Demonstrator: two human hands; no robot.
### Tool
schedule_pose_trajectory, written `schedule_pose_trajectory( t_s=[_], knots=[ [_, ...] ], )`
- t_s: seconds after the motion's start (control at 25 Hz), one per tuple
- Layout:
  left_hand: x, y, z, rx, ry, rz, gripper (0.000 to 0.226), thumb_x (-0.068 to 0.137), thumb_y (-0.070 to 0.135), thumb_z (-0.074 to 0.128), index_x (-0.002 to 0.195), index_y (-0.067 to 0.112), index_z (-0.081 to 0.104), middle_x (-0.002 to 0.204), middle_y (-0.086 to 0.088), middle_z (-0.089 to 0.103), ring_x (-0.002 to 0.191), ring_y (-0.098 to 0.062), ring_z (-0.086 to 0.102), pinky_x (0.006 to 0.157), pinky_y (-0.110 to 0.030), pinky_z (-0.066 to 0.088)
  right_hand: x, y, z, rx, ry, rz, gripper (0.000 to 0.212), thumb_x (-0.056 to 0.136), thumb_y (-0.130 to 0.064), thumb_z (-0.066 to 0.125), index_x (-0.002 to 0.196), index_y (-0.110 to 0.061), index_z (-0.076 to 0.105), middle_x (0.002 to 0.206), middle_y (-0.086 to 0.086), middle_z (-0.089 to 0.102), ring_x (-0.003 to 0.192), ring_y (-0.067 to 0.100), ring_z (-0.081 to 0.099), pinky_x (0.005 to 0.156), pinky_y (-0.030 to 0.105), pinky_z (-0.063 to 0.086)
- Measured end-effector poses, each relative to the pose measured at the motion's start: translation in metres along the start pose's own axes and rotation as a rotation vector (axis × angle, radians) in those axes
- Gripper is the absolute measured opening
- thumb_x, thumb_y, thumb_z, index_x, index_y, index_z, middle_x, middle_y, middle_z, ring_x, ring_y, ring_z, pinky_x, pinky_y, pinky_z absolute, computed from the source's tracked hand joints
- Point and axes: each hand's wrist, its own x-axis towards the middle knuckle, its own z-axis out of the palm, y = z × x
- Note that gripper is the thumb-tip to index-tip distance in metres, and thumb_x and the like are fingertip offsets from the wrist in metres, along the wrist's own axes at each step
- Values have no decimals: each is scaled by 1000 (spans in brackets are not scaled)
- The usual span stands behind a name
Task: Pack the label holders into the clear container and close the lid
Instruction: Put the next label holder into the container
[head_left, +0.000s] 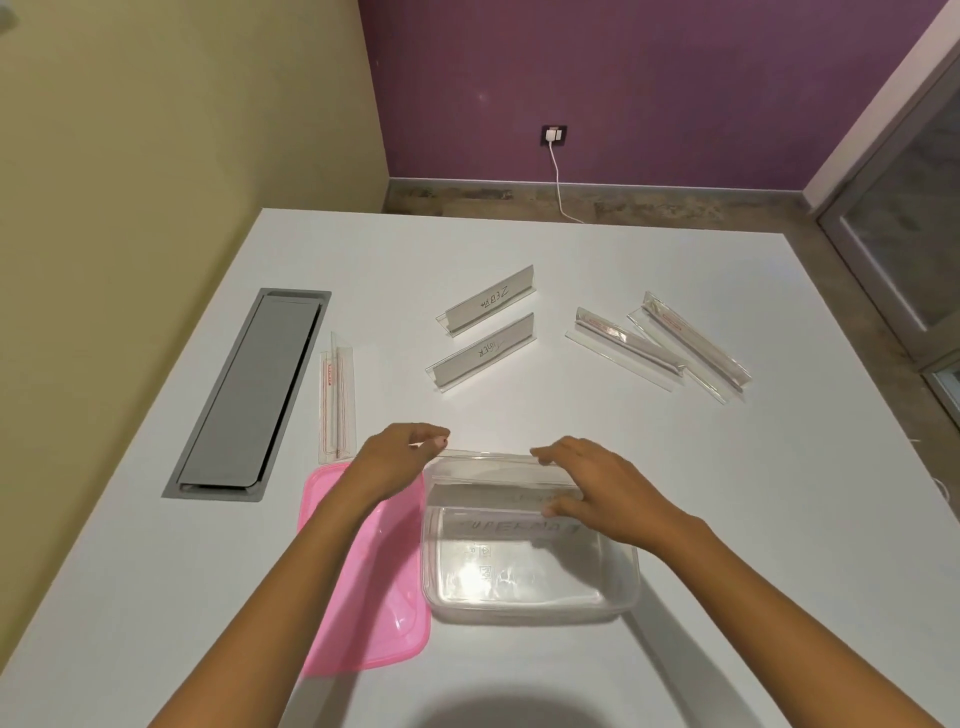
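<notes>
A clear container (530, 597) sits open on the white table near me. Both hands hold one clear label holder (498, 486) across the container's far end: my left hand (400, 457) pinches its left end, my right hand (587, 488) grips its right end. Another label holder with writing lies inside the container below it. The pink lid (374, 597) lies flat left of the container, partly under my left forearm. Farther off lie loose holders: two with paper labels (488, 304) (480, 351), two clear ones at right (623, 345) (691, 345), one at left (337, 400).
A grey cable hatch (249, 395) is set into the table at the left. The table's far edge (519, 215) meets a floor strip below a purple wall with a socket and white cable (555, 136). A glass door is at the right.
</notes>
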Motion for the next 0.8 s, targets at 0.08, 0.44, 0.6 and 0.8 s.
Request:
schedule_pose_trajectory(
  t_s=[0.08, 0.44, 0.6, 0.8],
  knots=[
    [1, -10, 16, -40, 110, -18, 31, 96, 26, 48, 125, 24, 60, 134, 1, 57, 122, -19, 53, 91, -24, 33, -3, 4, 14, 101, -66, 78, 62, 80, -36, 72, 135, -23, 45, 130, -5, 54, 120, 15, 49, 99, 32, 42],
    [1, -35, 52, -110, 169, -38, 44, 89, 7, 58, 131, 20, 54, 134, -8, 58, 123, -21, 53, 104, -27, 35, 11, 17, 67, -110, -124, 128, 58, 88, -21, 63, 140, -16, 39, 135, 3, 49, 121, 24, 48, 91, 37, 47],
    [2, -38, 53, -130, 188, -33, 43, 88, 7, 60, 129, 19, 56, 130, -7, 61, 123, -19, 54, 104, -27, 35, 15, 20, 77, -154, -88, 116, 55, 88, -17, 59, 140, -13, 39, 134, 5, 51, 117, 25, 51, 86, 39, 50],
    [5, -44, 55, -162, 201, -18, 44, 87, 8, 61, 129, 19, 56, 130, -7, 61, 121, -20, 55, 106, -29, 35, 12, 18, 85, -157, 0, 92, 53, 86, -15, 60, 136, -12, 46, 135, 5, 53, 119, 24, 52, 89, 37, 49]
  ],
)
